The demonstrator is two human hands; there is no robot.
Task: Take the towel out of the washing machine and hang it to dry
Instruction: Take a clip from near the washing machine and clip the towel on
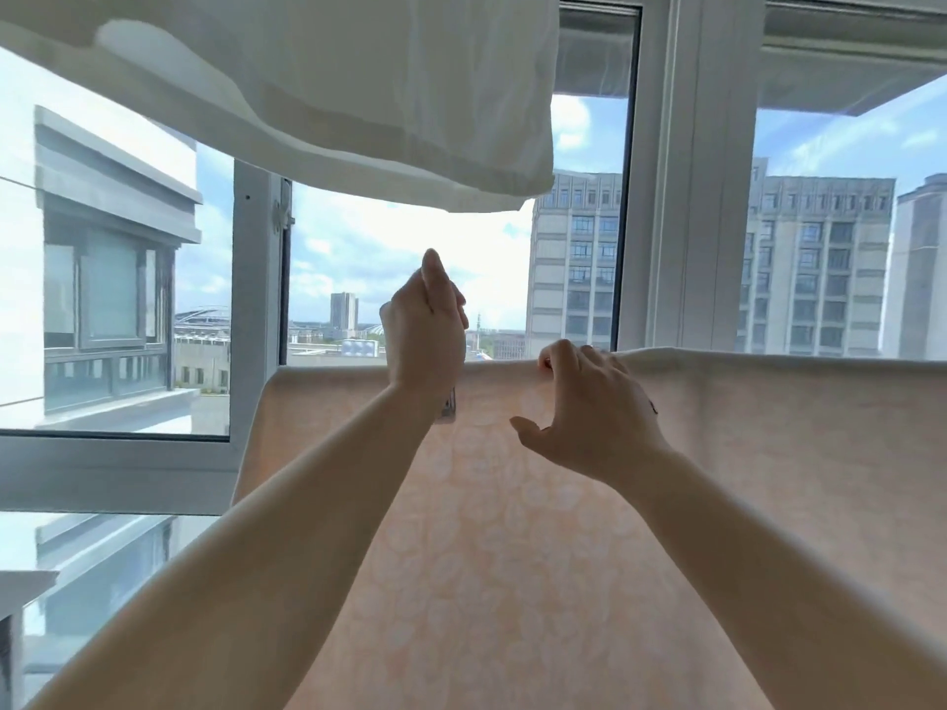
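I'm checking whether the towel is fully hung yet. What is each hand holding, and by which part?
The right hand pinches the towel at its top edge. The left hand grips a small clip-like object; only its lower end shows.

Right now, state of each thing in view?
Towel: draped over a line, hanging flat, top edge level.
Left hand: raised above the towel's top edge, gripping a small object, possibly a clip.
Right hand: fingers curled over the towel's top edge, thumb apart.
White cloth: hanging overhead.
Window: left sash looks ajar; not certain.
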